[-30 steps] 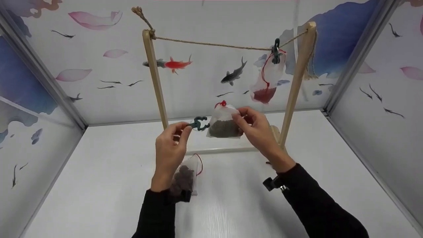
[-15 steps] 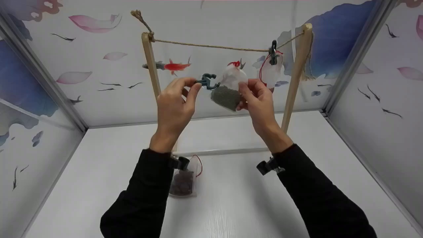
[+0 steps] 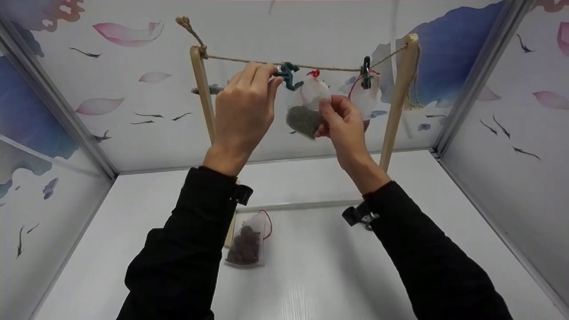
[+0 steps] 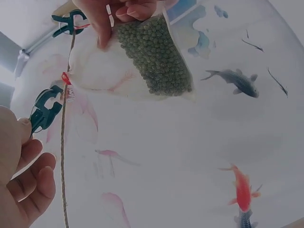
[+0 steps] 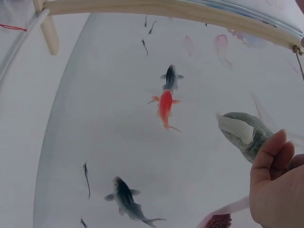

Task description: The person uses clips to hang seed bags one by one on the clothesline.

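My left hand (image 3: 244, 102) pinches the handle end of a dark green clip (image 3: 290, 75), its jaws spread wide beside the twine line (image 3: 249, 59). The clip (image 4: 45, 109) appears next to the twine in the left wrist view, with nothing between its jaws. Between thumb and fingers, my right hand (image 3: 346, 124) grips the side of a white mesh drawstring bag (image 3: 306, 118), filled low down with small green grains. Its red cord top comes right up to the twine. In the right wrist view the bag (image 5: 244, 135) shows tilted, bottom end toward the camera.
A second green clip (image 3: 366, 73) holds another drawstring bag (image 3: 364, 98) on the twine at right, largely behind my right hand. Wooden posts (image 3: 402, 89) carry the line. A bag of brown round pieces (image 3: 246, 242) lies on the white table (image 3: 320, 275).
Both hands have risen from low between the posts to the twine, carrying the clip and the bag of green grains. The left hand has climbed highest.
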Available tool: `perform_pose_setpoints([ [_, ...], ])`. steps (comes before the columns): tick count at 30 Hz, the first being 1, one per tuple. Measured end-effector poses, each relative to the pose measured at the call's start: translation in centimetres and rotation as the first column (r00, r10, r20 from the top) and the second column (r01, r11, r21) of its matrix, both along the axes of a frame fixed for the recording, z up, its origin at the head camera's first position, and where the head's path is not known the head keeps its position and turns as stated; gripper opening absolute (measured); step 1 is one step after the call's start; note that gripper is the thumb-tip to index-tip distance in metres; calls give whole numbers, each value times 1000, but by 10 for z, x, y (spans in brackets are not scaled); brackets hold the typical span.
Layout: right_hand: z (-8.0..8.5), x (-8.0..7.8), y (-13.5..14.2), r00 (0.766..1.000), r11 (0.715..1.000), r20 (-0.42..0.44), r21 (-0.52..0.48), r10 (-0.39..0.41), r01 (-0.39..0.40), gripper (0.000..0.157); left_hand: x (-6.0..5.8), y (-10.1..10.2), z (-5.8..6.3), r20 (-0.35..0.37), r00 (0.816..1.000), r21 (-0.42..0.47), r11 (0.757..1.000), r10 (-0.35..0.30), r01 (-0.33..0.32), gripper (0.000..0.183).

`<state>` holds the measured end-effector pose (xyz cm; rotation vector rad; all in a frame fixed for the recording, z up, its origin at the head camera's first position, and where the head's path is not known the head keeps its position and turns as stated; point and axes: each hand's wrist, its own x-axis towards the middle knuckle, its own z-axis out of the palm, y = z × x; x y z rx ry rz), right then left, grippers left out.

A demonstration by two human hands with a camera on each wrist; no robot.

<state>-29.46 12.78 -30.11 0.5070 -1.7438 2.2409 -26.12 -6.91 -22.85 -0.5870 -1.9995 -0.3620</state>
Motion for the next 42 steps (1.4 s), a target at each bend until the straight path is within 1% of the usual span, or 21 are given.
perform_pose_setpoints([
  [3, 5, -3, 0, 1000, 1000, -6, -7, -8, 8, 23, -4, 4, 5, -2, 999, -33, 999, 34, -34, 36],
  [7, 10, -6, 1, 1000, 1000, -18, -7, -20, 20, 23, -8, 8, 9, 12, 998, -52, 997, 58, -57, 35],
  [12, 12, -6, 3, 1000, 1000, -11, 9, -26, 27, 25, -8, 13, 12, -6, 999, -43, 998, 41, -41, 35],
  [15, 14, -5, 3, 999, 999, 1, 16, -32, 32, 28, -7, 16, 16, -10, 999, -72, 996, 50, -50, 35],
  [19, 16, -4, 4, 999, 999, 12, 14, -47, 47, 29, -8, 20, 23, 46, 994, -128, 987, 100, -93, 33],
  [21, 17, -4, 4, 998, 998, 8, 15, -55, 55, 28, -9, 22, 25, 89, 990, -137, 986, 106, -93, 32],
  [24, 19, -4, 3, 998, 998, -1, 20, -63, 63, 28, -11, 24, 25, 142, 985, -139, 987, 96, -76, 31],
  [28, 21, -4, 1, 997, 997, -17, 36, -72, 72, 28, -13, 27, 22, 190, 978, -143, 988, 86, -59, 30],
  [33, 18, -3, 0, 997, 996, -34, 43, -73, 74, 29, -14, 33, 19, 249, 966, -151, 988, 73, -36, 31],
  [36, 14, -3, -1, 997, 997, -40, 34, -69, 70, 29, -14, 36, 18, 295, 955, -133, 991, 41, -2, 33],
  [38, 12, -2, -2, 997, 998, -41, 24, -63, 64, 29, -15, 37, 16, 312, 950, -106, 994, 9, 26, 36],
  [42, 9, -1, -3, 998, 999, -47, -5, -48, 48, 29, -15, 38, 13, 313, 949, -66, 995, -47, 71, 43],
])
